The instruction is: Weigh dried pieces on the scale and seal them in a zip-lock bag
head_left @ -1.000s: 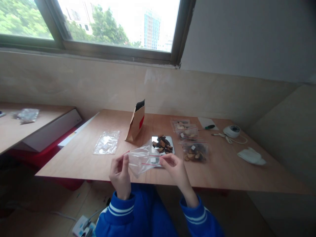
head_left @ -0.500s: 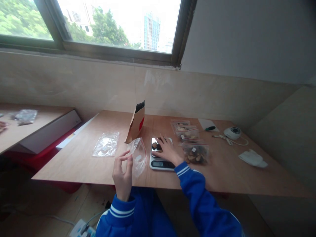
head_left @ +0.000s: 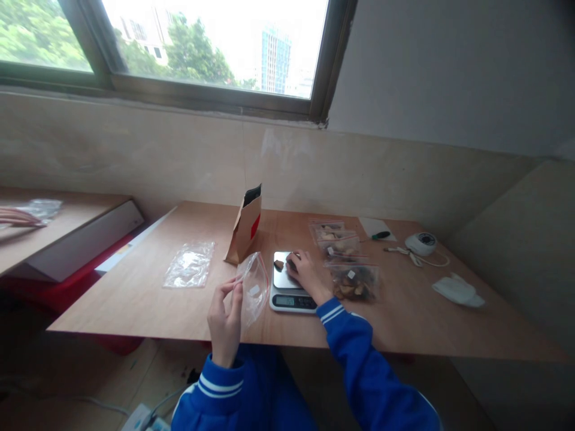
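My left hand [head_left: 226, 317] pinches the edge of a clear zip bag [head_left: 255, 292] with a small white label; the bag stands open beside the scale. On the silver plate of the digital kitchen scale [head_left: 279, 279] my right hand [head_left: 306, 272] has its fingers curled round some brown dried pieces, which look like dried mushroom. One brown piece [head_left: 279, 264] lies apart on the plate, left of my fingers. The scale's display is lit, but its figures are too small to read. A kraft paper pouch [head_left: 246, 230] stands open behind the zip bag.
Filled zip bags [head_left: 354, 281] lie right of the scale. A flat clear bag [head_left: 189, 265] is at the left. Farther right are a green-handled tool [head_left: 381, 235] on paper, a white dome camera [head_left: 421, 243] and a crumpled white item [head_left: 458, 291]. Another person's hand [head_left: 22, 216] is at the left table.
My right hand's spread fingers have closed round brown pieces on the scale plate. My left hand still holds the zip bag. The other person's hand has come farther into view at left.
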A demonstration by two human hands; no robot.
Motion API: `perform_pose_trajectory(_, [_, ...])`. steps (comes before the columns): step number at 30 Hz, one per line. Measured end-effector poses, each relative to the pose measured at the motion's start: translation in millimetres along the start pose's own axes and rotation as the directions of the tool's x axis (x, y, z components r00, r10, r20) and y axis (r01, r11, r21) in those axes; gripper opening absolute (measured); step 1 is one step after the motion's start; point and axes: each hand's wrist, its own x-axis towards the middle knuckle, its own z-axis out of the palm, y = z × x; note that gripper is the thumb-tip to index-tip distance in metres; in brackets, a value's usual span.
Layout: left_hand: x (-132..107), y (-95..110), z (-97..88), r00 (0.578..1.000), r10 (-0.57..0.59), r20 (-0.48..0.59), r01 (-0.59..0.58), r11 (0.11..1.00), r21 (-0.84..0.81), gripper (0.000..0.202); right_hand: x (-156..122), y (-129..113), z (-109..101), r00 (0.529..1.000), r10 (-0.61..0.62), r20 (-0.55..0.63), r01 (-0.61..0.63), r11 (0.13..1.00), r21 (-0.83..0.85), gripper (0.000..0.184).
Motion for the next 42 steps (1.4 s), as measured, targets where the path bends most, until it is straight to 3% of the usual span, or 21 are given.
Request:
perform_pose_trajectory(3, [1.5, 1.4, 4.6, 0.999, -0.022, 0.030, 0.023, 0.999, -0.024, 0.028, 4.0, 4.8, -3.9, 0.995, 0.068, -0.069, -0.060, 0.992, 0.111, 0.017])
perform_pose_trajectory(6, [5.4, 4.6, 10.7, 0.996, -0.018, 0.083, 0.023, 0.998, -0.050, 0.028, 13.1, 7.6, -12.2, 0.972, 0.182, -0.150, -0.123, 0.935, 0.333, 0.016])
perform_pose_trajectory(8, [8.9, 7.1, 15.5, 0.993, -0.012, 0.117, 0.020, 0.997, -0.071, 0.027, 22.4, 5.4, -20.7, 0.936, 0.298, -0.185, -0.158, 0.829, 0.536, 0.018])
perform_pose_trajectory(10, [12.9, 9.3, 21.1, 0.989, 0.003, 0.146, 0.007, 0.997, -0.073, 0.026, 32.2, -1.7, -31.6, 0.876, 0.455, -0.163, -0.197, 0.645, 0.739, 0.021])
perform_pose_trajectory(13, [19.4, 11.0, 32.0, 0.983, 0.030, 0.182, -0.021, 0.998, -0.051, 0.026, 42.7, -20.4, -50.1, 0.812, 0.580, 0.061, -0.283, 0.301, 0.911, 0.028])
perform_pose_trajectory(16, [25.4, 11.6, 44.2, 0.977, 0.016, 0.213, -0.013, 1.000, -0.013, 0.026, 45.4, -41.4, -64.9, 0.811, 0.450, 0.374, -0.426, 0.015, 0.905, 0.030])
perform_pose_trajectory(18, [28.1, 12.2, 51.1, 0.976, 0.013, 0.216, -0.016, 1.000, 0.013, 0.025, 44.6, -51.7, -69.0, 0.795, 0.323, 0.513, -0.517, -0.080, 0.852, 0.027])
perform_pose_trajectory(21, [28.3, 13.6, 57.4, 0.981, 0.043, 0.190, -0.043, 0.999, -0.002, 0.022, 44.5, -58.8, -66.6, 0.751, 0.237, 0.616, -0.616, -0.083, 0.783, 0.020])
perform_pose_trajectory(28, [15.0, 11.6, 65.1, 0.983, 0.091, 0.158, -0.067, 0.986, -0.155, 0.025, 57.1, -67.1, -53.2, 0.609, 0.344, 0.715, -0.725, -0.124, 0.677, 0.014])
perform_pose_trajectory(35, [16.1, 1.7, 68.7, 0.988, 0.034, 0.150, -0.016, 0.993, -0.120, 0.027, 68.1, -80.6, -44.7, 0.594, 0.208, 0.777, -0.783, -0.068, 0.618, 0.017])
perform_pose_trajectory(38, [23.0, -0.3, 68.3, 0.993, 0.007, 0.116, 0.005, 0.994, -0.109, 0.032, 71.4, -85.7, -41.7, 0.594, 0.146, 0.791, -0.801, 0.009, 0.599, 0.012])
perform_pose_trajectory(42, [28.7, 5.9, 68.9, 0.993, -0.091, 0.077, 0.101, 0.986, -0.136, 0.036, 76.8, -93.3, -34.1, 0.611, 0.152, 0.777, -0.791, 0.150, 0.593, 0.018])
